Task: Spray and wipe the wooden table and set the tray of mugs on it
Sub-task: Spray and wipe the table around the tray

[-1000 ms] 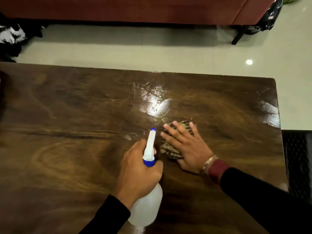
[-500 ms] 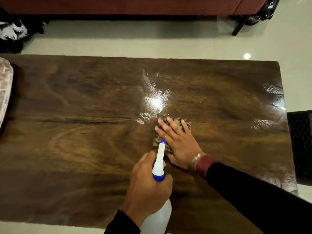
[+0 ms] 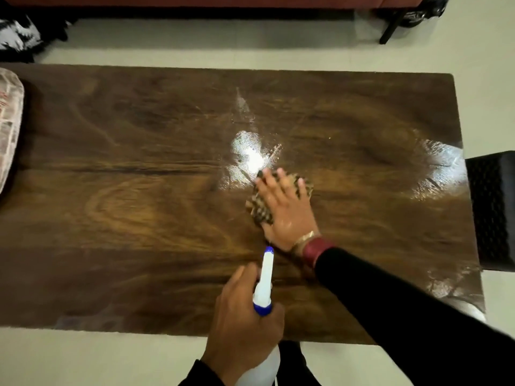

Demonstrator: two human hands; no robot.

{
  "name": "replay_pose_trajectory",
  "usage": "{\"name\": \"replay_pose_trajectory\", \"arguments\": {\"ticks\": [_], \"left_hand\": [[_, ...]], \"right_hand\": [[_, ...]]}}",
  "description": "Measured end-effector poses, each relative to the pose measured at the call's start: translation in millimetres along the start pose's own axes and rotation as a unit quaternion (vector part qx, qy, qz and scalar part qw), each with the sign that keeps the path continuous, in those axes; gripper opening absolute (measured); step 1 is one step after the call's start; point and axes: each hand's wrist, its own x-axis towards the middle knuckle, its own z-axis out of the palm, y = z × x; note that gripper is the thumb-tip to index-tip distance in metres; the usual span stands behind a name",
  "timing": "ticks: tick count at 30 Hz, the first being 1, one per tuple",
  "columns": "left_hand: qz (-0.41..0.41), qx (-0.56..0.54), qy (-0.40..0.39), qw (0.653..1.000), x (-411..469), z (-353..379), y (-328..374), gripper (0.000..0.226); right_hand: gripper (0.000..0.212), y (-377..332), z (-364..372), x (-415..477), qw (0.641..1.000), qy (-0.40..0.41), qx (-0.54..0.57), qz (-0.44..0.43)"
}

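- We are looking down on the wooden table (image 3: 139, 218), a dark slab with swirling grain that is filling most of the view and standing on a pale tiled floor (image 3: 195, 51).
- Our right hand (image 3: 285, 208) is lying flat with fingers spread on a checked cloth (image 3: 259, 210), pressing it against the table a little right of the middle of the top, roughly halfway between the far edge and the near edge.
- A wet sheen (image 3: 249, 154) is glinting on the wood just beyond the cloth, toward the far edge, and a second wet patch (image 3: 437, 168) is shining along the right edge.
- Our left hand (image 3: 242, 324) is wrapping tightly around the neck of a spray bottle (image 3: 264, 282), holding it over the near edge with its white and blue nozzle pointing toward the cloth; the bottle's body is hanging below the hand, off the table.
- Both arms are wearing black sleeves, and a gold bangle (image 3: 303, 239) beside a dark red cuff is showing at the right wrist.
- A pale wrapped object (image 3: 8, 129) is sitting at the left edge of the table, cut off by the frame, and we cannot tell what it is.
- A black woven seat (image 3: 493, 207) is standing just beside the right edge.
- A reddish sofa (image 3: 223, 0) is running along the floor beyond the far edge.
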Motion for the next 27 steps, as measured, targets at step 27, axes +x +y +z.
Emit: {"name": "replay_pose_trajectory", "arguments": {"ticks": [27], "left_hand": [[-0.040,0.005,-0.069,0.997,-61,-11,-46,0.028]], "right_hand": [[0.091,17,52,-245,0.974,-0.009,0.023,0.227]]}}
